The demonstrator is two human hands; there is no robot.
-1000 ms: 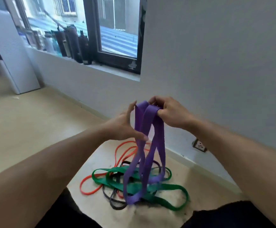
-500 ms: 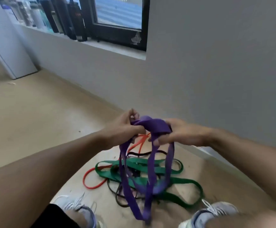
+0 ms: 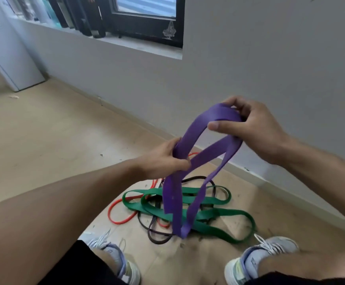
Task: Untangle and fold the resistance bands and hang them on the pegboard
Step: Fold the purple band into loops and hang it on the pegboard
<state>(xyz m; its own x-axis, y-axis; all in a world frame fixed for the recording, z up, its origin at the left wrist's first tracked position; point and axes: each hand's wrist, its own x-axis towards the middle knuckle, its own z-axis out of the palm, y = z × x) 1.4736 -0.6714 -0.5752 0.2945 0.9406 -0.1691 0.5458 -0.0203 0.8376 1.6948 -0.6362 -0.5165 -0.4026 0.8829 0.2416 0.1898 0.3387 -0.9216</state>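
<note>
The purple band point(image 3: 190, 140) is held raised over the floor pile, gathered at two places — its top bend is pinched in the right hand point(image 3: 255, 128), and a lower stretch is gripped by the left hand point(image 3: 167, 159). The hanging strands are thereby kept apart, presumably so that the loops can be laid even for folding. Its lower end hangs down to the green band point(image 3: 208, 214), red band point(image 3: 118, 220) and black band point(image 3: 157, 237), tangled on the floor point(image 3: 44, 151) between the shoes point(image 3: 255, 258). No legible writing is visible — the pegboard is not in view.
</note>
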